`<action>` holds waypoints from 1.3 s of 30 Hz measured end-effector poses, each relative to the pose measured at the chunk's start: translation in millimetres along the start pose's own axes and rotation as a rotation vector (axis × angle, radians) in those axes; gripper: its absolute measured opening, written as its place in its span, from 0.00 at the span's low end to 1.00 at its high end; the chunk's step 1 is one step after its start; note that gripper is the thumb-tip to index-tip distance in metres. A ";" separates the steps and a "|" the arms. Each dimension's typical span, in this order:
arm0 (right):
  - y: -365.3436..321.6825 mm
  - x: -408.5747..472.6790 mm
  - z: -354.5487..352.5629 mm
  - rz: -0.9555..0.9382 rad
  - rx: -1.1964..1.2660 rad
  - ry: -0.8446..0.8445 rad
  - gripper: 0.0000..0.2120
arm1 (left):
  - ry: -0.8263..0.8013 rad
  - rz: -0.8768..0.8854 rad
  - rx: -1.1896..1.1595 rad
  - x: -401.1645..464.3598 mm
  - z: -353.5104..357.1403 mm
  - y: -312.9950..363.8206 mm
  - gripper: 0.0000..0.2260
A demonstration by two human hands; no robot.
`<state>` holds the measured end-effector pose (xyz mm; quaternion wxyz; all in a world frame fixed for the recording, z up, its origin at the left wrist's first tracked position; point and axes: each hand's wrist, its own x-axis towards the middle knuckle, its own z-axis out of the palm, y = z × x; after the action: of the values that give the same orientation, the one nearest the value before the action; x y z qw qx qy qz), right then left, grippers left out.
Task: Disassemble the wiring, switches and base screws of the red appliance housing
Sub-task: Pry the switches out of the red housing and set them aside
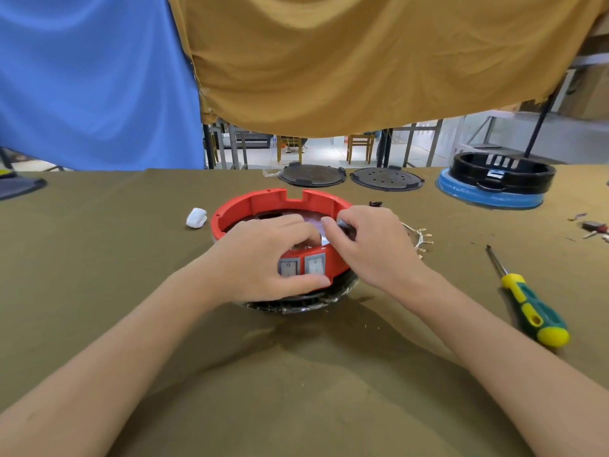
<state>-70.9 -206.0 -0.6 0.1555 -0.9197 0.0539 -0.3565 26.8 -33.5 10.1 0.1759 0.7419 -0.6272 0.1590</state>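
The red appliance housing (263, 201) sits on the olive cloth at the table's centre, on a black base. Two grey rocker switches (315, 262) face me in its near wall. My left hand (263, 255) grips that near wall, fingers curled inside over the rim and thumb pressed below the switches. My right hand (365, 239) reaches over the right rim and pinches a small dark grey part (344, 224) just above a shiny metal strip (324, 239) inside the housing. A loose bundle of white wires with brass terminals (420, 239) lies right of the housing.
A yellow-green screwdriver (527, 303) lies to the right. A white wad (196, 218) sits left of the housing. Two black round plates (311, 175) (386, 178) rest at the far edge. A black ring on a blue lid (496, 179) stands far right, small parts (593, 226) beyond.
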 end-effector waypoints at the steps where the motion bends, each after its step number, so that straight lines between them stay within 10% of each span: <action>1: 1.5 0.3 -0.8 0.013 0.060 0.028 0.24 | 0.007 0.002 0.041 0.0 2.6 0.4 0.25; 15: -2.7 6.3 -20.0 0.323 1.002 0.283 0.25 | 0.111 -0.010 0.056 -1.6 13.4 2.7 0.25; 39: -11.9 0.9 -10.6 -0.029 0.734 0.068 0.19 | 0.205 -0.054 0.022 -2.3 16.5 7.7 0.26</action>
<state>-77.5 -197.6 11.2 0.4684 -0.7909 -0.0855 -0.3845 19.1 -40.2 -5.1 0.2351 0.7403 -0.5839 0.2361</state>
